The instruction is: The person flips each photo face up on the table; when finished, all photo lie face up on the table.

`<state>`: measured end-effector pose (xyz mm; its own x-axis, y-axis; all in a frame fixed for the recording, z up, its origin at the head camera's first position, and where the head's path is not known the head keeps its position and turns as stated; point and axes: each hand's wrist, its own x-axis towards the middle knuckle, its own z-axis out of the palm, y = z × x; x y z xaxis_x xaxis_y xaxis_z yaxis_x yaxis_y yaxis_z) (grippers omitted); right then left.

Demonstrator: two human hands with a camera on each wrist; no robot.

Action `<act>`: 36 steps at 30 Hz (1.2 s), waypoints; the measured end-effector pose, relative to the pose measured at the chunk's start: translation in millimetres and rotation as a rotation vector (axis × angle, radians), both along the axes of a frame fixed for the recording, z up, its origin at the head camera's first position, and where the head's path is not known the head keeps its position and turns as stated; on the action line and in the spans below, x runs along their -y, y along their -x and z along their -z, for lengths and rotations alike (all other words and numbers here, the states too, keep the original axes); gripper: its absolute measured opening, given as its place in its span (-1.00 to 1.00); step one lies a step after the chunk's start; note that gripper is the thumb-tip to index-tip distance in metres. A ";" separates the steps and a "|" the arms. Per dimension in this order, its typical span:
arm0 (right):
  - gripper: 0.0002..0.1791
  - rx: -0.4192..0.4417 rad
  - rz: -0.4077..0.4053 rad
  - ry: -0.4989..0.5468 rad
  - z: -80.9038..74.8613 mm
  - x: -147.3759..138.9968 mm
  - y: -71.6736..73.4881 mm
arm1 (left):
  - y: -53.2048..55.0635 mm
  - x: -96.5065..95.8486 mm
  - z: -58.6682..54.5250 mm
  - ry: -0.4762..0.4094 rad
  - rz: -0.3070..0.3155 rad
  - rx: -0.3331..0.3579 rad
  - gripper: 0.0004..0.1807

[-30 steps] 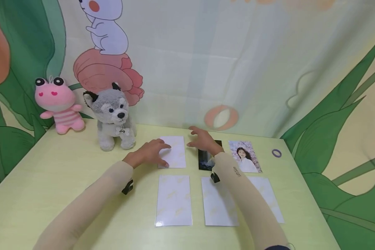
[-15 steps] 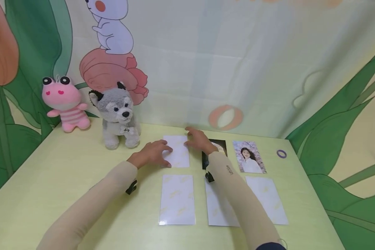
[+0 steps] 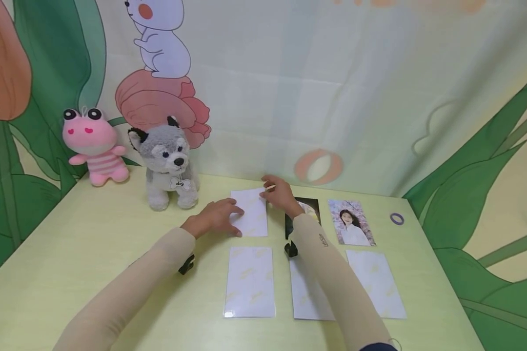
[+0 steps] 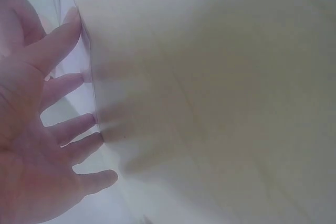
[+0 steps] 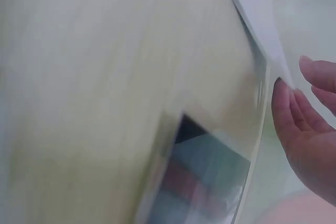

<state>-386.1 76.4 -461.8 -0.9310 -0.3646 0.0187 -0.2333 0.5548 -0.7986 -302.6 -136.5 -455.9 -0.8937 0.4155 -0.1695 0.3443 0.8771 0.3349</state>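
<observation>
A photo print (image 3: 251, 214) lies white back up, with faint yellow marks, in the far row on the table; its far right corner is raised. At that corner my right hand (image 3: 282, 196) holds the print's edge with its fingertips, also visible in the right wrist view, where the white print (image 5: 265, 24) slopes up to the fingers. My left hand (image 3: 217, 217) rests along the print's left edge, fingers fairly straight and spread, as the left wrist view shows. Beneath my right wrist is a dark photo (image 3: 309, 204), partly covered.
A face-up photo of a person (image 3: 351, 229) and a purple ring (image 3: 397, 219) are to the right. White-backed prints line the near row: left (image 3: 249, 282), middle (image 3: 309, 297), right (image 3: 377, 287). A plush husky (image 3: 167, 165) and pink plush frog (image 3: 97, 151) sit back left.
My right hand has moved left from beside the dark photo to the print's far right corner, which is now lifted. The left hand stays at the left edge. The view shifts slightly.
</observation>
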 end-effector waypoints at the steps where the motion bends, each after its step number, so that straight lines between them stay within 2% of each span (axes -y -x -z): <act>1: -0.40 0.009 0.017 0.021 -0.4 0.6 -0.5 | -0.6 -0.3 -0.4 -0.003 -0.004 0.005 -0.28; 6: -0.35 0.049 0.079 0.021 1.5 5.2 0.6 | -1.7 -1.1 -1.1 -0.006 -0.021 0.024 -0.28; 13: -0.37 0.133 0.069 0.014 7.8 8.3 2.5 | -1.0 -1.9 -0.4 -0.008 -0.025 0.029 -0.27; 22: -0.48 0.134 0.077 0.062 9.1 9.3 0.9 | -0.1 0.0 -2.3 -0.013 -0.023 0.037 -0.27; 30: -0.54 0.137 0.068 0.175 1.8 6.0 -5.9 | 1.7 -0.9 -4.5 -0.030 -0.003 0.051 -0.29; 36: -0.51 0.192 0.065 0.321 -9.3 0.4 -5.8 | 1.5 -4.9 -6.2 -0.105 0.042 -0.016 -0.28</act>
<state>-380.3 76.0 -452.5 -0.9497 -0.3082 -0.0551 -0.0346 0.2781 -0.9599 -304.1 -131.6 -449.7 -0.8775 0.4670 -0.1090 0.3857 0.8223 0.4184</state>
